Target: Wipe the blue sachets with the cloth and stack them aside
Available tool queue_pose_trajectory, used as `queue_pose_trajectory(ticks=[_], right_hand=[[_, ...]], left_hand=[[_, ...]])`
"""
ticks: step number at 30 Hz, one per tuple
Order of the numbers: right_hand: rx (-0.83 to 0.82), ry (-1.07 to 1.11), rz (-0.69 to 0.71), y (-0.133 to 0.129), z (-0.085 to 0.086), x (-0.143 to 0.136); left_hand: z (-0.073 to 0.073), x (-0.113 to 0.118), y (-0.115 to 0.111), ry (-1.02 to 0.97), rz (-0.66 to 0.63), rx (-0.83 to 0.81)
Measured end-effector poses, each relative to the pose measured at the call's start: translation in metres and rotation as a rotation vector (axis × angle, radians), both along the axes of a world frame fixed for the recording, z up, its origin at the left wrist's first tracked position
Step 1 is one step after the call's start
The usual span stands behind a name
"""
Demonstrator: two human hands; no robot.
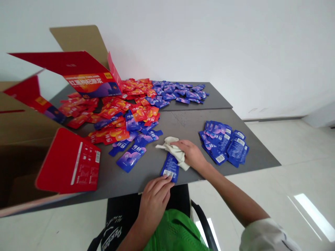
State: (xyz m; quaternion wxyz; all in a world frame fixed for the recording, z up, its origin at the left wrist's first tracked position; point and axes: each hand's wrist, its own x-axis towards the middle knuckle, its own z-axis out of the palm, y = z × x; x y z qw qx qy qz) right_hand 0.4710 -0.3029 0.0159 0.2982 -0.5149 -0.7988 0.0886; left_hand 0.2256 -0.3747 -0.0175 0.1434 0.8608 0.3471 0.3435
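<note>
A blue pouch (169, 168) with a barcode lies on the grey table near its front edge. The fingers of my left hand (155, 195) are closed on the pouch's near end, over the bottom of the barcode; the thumb is hidden. In my right hand (192, 153) is a crumpled off-white cloth (176, 149), pressed onto the pouch's far end and covering it. Left of the cloth lie loose blue pouches (132, 156), face up. To the right of my right hand sits a loose stack of blue pouches (218, 141), several with barcodes showing.
Red pouches (115, 134) are heaped at the left, and more blue pouches (180, 91) lie at the back. An open red box (94, 87) stands behind them. At the left front are a red carton flap (75, 164) and a large brown cardboard box (23, 129).
</note>
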Motion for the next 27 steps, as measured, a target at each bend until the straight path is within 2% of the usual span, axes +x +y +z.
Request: queue_pose_trajectory(ticks=[3,5,7,10,13,17,19,21,23,25,27], right_hand=[[0.096,0.019,-0.080,0.010,0.018,0.011],[0.170,0.106,-0.111,-0.005,0.030,0.005],[0.184,0.140,-0.064,-0.030,0.037,-0.008],[0.066,0.046,0.149,-0.063,0.035,-0.030],[-0.036,0.012,0.240,-0.065,0.019,-0.035],[-0.055,0.015,0.060,-0.022,0.003,-0.012],[-0.041,-0.029,-0.055,0.001,0.003,0.004],[0.022,-0.025,-0.150,0.012,0.009,0.016],[0.125,0.055,-0.229,0.006,0.018,0.022],[0.222,0.166,-0.316,-0.012,0.025,0.021],[0.280,0.251,-0.403,-0.036,0.027,0.018]], left_hand=[[-0.001,0.000,0.000,-0.001,-0.001,0.001],[-0.002,0.000,-0.001,-0.007,-0.010,0.004],[-0.003,0.001,-0.001,-0.013,-0.009,0.011],[-0.002,0.000,-0.001,0.015,0.029,0.028],[-0.001,0.000,0.000,0.036,0.035,0.032],[-0.001,0.001,0.000,-0.002,-0.009,0.012],[-0.001,0.000,-0.001,-0.002,0.000,0.006],[0.003,0.000,-0.001,0.011,-0.006,-0.007],[0.011,0.000,0.002,0.038,-0.033,-0.044],[0.023,0.005,0.012,0.070,-0.040,-0.090],[0.034,0.014,0.027,0.100,0.008,-0.107]])
